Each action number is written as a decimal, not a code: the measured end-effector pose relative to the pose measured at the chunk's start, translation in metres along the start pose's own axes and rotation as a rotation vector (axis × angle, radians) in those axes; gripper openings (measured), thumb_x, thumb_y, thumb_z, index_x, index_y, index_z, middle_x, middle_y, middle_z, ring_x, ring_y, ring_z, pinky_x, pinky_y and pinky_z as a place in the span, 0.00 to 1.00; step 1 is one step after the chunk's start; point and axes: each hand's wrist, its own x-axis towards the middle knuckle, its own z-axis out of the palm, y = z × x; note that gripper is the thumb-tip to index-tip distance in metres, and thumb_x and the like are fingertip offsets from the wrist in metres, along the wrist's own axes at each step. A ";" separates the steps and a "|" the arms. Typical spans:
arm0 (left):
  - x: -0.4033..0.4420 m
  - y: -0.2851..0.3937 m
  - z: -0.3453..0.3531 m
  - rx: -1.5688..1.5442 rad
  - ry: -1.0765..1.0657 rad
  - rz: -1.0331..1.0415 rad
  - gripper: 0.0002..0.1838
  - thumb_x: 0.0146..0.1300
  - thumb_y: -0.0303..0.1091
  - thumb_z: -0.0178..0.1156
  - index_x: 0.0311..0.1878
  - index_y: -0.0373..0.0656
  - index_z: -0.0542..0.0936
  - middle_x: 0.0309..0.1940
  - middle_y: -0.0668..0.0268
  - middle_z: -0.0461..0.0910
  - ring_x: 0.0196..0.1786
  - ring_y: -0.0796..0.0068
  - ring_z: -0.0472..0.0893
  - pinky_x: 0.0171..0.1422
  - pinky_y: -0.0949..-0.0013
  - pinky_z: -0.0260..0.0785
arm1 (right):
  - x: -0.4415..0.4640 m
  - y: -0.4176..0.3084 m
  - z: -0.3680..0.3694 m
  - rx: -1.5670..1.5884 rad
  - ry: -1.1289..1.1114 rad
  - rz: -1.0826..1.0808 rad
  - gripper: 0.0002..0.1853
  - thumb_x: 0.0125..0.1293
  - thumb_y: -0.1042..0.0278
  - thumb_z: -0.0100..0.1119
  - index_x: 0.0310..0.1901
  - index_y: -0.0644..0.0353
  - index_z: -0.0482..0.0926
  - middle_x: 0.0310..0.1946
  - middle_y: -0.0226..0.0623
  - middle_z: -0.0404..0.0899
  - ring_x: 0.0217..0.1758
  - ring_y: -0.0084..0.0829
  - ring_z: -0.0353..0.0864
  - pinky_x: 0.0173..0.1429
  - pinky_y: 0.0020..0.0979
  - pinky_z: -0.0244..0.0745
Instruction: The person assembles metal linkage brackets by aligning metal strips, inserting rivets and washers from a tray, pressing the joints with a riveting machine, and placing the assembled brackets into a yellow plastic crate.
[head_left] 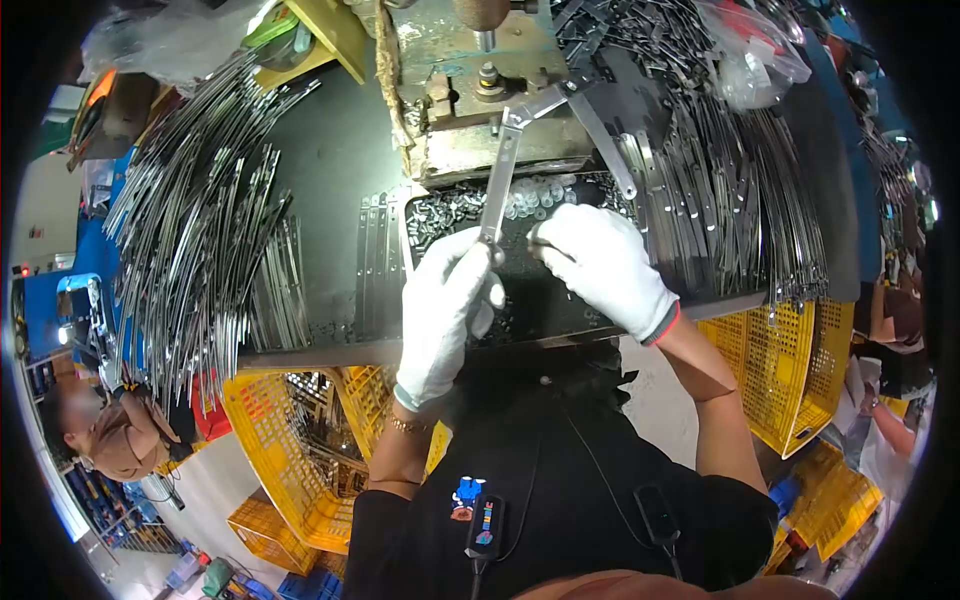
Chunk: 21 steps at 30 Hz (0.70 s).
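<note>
My left hand (440, 310), in a white glove, pinches the lower end of a hinged metal strip linkage (502, 175). The linkage rises from my fingers, bends across the press base and drops on the right to a free rounded end. My right hand (605, 265), also gloved, has its thumb and fingers pressed together just right of the held end; whatever is in them is hidden. Behind both hands lies a tray (409, 222) with small metal rivets (432, 215) and pale washers (540, 195). A press (485, 35) stands above the linkage.
Long metal strips (190, 200) are piled on the left of the bench, and more strips (720, 190) lie on the right. Several flat strips (376, 260) lie beside the tray. Yellow crates (290, 450) stand below the bench edge. Another person (130, 430) is at far left.
</note>
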 end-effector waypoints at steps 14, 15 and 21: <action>-0.003 0.011 -0.026 -0.033 0.155 0.149 0.13 0.76 0.36 0.58 0.55 0.37 0.77 0.30 0.66 0.81 0.18 0.88 0.69 0.18 0.83 0.55 | -0.057 0.025 -0.059 0.039 -0.123 -0.014 0.04 0.61 0.69 0.65 0.38 0.53 0.84 0.33 0.34 0.80 0.38 0.41 0.80 0.45 0.39 0.74; -0.003 0.010 -0.026 -0.033 0.168 0.133 0.13 0.76 0.36 0.58 0.55 0.37 0.77 0.31 0.66 0.81 0.19 0.88 0.70 0.18 0.83 0.56 | -0.065 0.025 -0.062 0.016 -0.186 -0.036 0.04 0.61 0.69 0.64 0.38 0.52 0.84 0.33 0.35 0.80 0.38 0.41 0.80 0.45 0.39 0.74; -0.005 0.001 -0.016 -0.016 0.088 0.074 0.11 0.75 0.32 0.57 0.55 0.38 0.77 0.37 0.65 0.82 0.23 0.86 0.74 0.20 0.83 0.60 | -0.074 0.034 -0.058 -0.165 -0.482 -0.250 0.05 0.54 0.63 0.62 0.33 0.50 0.80 0.36 0.31 0.80 0.39 0.35 0.81 0.40 0.38 0.76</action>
